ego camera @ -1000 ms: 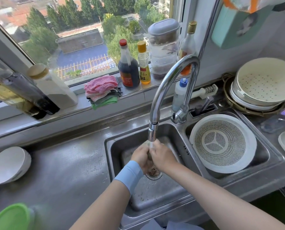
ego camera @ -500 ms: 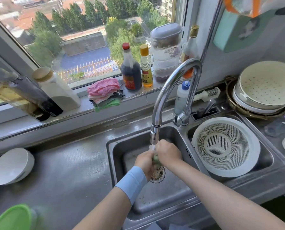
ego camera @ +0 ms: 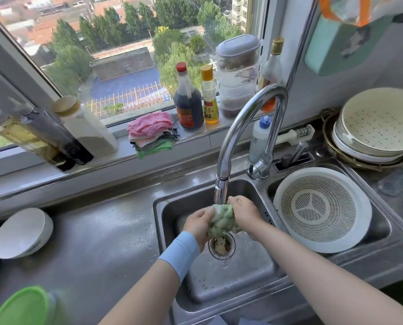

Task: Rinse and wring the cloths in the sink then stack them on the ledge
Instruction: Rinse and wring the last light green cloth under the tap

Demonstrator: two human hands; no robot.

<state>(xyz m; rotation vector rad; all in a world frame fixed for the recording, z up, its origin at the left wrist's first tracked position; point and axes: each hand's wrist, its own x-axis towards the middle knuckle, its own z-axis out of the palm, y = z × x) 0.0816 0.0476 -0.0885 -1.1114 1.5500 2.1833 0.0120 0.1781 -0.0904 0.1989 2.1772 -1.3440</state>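
The bunched green cloth (ego camera: 222,219) lay at centre frame, just below the faucet spout (ego camera: 220,191) and above the drain (ego camera: 221,246) of the left sink basin (ego camera: 231,285). It was gripped from both sides: the left hand (ego camera: 199,220) curled its fingers round one end, and the right hand (ego camera: 243,211) closed over the other. A hard twist this close under the spout could probably throw water onto the counter, and a slipped grip would drop the cloth onto the soiled-looking drain. A poorly wrung cloth would wet the stacked cloths (ego camera: 152,134) on the ledge (ego camera: 195,134) at upper centre, where the dark bottle (ego camera: 188,102) just beside them could be knocked.
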